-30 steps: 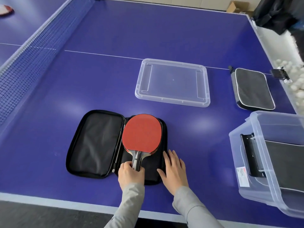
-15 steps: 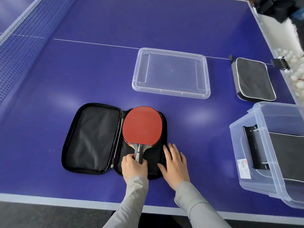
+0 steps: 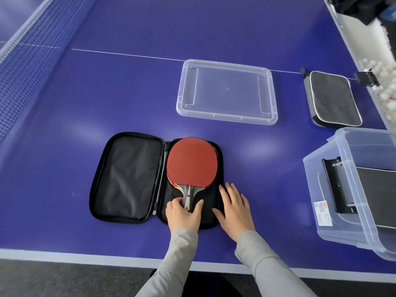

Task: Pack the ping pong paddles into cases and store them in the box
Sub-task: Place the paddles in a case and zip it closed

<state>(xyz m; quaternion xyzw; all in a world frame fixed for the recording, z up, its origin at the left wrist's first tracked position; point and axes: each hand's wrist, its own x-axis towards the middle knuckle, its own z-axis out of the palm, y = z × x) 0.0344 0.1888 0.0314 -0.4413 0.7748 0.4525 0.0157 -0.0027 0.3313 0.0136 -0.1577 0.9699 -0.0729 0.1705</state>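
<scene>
A black paddle case (image 3: 128, 179) lies unzipped and spread flat on the blue table near its front edge. A red-faced paddle (image 3: 191, 161) rests in the case's right half, stacked on a second paddle whose edge shows underneath. My left hand (image 3: 184, 214) grips the handle from below. My right hand (image 3: 234, 207) lies flat with straight fingers on the case's right edge and the table. A clear plastic box (image 3: 321, 185) at the right holds a black case. A closed black case (image 3: 334, 99) lies behind the box.
The box's clear lid (image 3: 227, 91) lies upside down in the middle of the table. The net (image 3: 25, 61) runs along the left. White balls (image 3: 385, 91) sit in a tray past the table's right edge, by a black clamp (image 3: 367, 78).
The view has tipped down a little. My left fingers have spread slightly round the handle. The paddle, the case and my right hand stay where they were.
</scene>
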